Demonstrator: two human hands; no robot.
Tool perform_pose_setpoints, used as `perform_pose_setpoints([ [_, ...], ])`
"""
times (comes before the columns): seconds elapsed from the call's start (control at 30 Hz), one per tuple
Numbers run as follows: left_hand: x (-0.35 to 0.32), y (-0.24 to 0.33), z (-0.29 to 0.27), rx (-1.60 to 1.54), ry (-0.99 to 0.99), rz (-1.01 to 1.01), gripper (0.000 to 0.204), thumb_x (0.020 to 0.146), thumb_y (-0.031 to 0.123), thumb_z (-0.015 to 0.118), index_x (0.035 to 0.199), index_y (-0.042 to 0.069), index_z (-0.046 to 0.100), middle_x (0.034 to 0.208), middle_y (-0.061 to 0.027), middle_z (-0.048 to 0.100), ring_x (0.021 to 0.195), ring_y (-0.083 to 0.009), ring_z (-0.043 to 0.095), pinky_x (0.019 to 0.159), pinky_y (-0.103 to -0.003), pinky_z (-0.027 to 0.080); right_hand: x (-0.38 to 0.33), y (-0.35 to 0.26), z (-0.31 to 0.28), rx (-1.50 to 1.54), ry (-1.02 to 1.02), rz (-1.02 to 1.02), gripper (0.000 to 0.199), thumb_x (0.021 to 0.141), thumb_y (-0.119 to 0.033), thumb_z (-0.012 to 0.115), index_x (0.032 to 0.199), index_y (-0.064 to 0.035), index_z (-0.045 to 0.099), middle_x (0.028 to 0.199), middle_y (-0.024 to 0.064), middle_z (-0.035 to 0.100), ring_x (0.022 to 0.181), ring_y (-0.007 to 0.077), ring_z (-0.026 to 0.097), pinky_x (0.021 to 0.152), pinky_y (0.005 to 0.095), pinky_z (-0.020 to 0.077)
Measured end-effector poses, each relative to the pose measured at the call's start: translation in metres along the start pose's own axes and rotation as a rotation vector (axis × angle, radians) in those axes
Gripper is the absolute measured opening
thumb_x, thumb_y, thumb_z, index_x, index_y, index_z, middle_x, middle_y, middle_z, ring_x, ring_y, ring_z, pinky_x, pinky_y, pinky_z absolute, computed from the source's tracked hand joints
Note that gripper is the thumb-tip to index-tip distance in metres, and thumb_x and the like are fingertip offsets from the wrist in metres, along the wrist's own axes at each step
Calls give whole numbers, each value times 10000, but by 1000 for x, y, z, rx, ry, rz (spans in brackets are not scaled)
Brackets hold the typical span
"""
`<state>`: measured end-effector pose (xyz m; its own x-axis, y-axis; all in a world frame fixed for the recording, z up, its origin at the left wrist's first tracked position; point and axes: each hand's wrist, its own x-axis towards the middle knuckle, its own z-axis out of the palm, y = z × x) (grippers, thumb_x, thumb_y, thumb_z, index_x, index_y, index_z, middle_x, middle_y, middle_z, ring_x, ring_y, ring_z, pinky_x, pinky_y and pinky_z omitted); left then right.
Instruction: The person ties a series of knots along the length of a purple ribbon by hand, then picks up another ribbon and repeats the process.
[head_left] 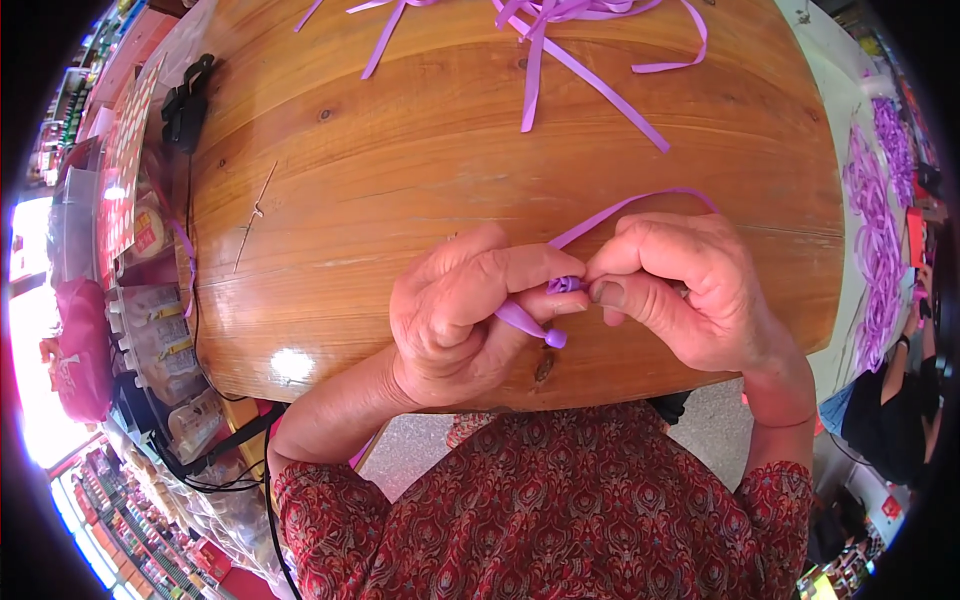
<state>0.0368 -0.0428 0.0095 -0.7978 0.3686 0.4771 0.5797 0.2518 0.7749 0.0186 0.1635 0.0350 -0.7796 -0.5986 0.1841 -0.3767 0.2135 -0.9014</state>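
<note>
Between my two hands, over the near part of the table, is a purple ribbon (615, 210). My left hand (465, 310) pinches a small rolled or folded bundle of it (565, 285) between thumb and finger. Below that thumb a short ribbon end (522, 320) sticks out, finishing in a small knob. My right hand (690, 290) is closed, its thumb and finger meeting at the bundle's right side. A longer stretch of the ribbon arches behind the fingers and passes behind my right hand. What the right fingertips grip is too small to make out fully.
Several loose purple ribbons (545, 60) lie at the table's (380, 200) far edge. A thin twisted wire or stick (257, 212) lies on the left. More purple ribbons (875, 250) heap on a white surface at right. Bags and a dark cable (195, 330) line the left edge. Another person (890, 420) sits at right.
</note>
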Motion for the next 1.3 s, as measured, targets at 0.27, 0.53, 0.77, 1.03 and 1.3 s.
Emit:
perform_pose_setpoints([
  [0.27,-1,-2,0,-8,25,5,217,719,63,764,910,36,663,799,-59,675,562,-144,564,477,-262,432,0,5,1,27,23,-49,58,843,-40,631,804,-4,607,643,63,586,548,158,581,492,266,426],
  [0.53,4,4,3,-81,24,-109,278,727,10,757,981,23,646,798,-80,667,632,-163,617,520,-259,468,2,14,0,265,-29,138,86,883,-55,606,888,27,632,741,75,621,586,111,577,516,240,437],
  [0.77,-2,-3,-1,-139,44,-288,251,741,7,754,967,38,649,802,-88,662,622,-151,619,533,-249,486,2,8,-4,384,-1,305,123,870,-61,639,947,35,646,799,48,637,645,80,561,566,204,432],
  [1.03,2,-7,0,-105,0,-125,178,760,-23,727,917,18,654,757,-73,657,586,-142,602,490,-255,469,2,13,0,323,34,220,109,830,-59,694,905,12,658,791,42,652,707,65,587,621,207,459],
  [1.3,3,1,-4,82,-17,-77,224,743,-46,722,949,8,653,728,-77,639,529,-143,557,457,-256,438,2,14,2,312,8,249,83,851,-75,679,890,-3,661,782,31,664,698,55,591,621,210,471],
])
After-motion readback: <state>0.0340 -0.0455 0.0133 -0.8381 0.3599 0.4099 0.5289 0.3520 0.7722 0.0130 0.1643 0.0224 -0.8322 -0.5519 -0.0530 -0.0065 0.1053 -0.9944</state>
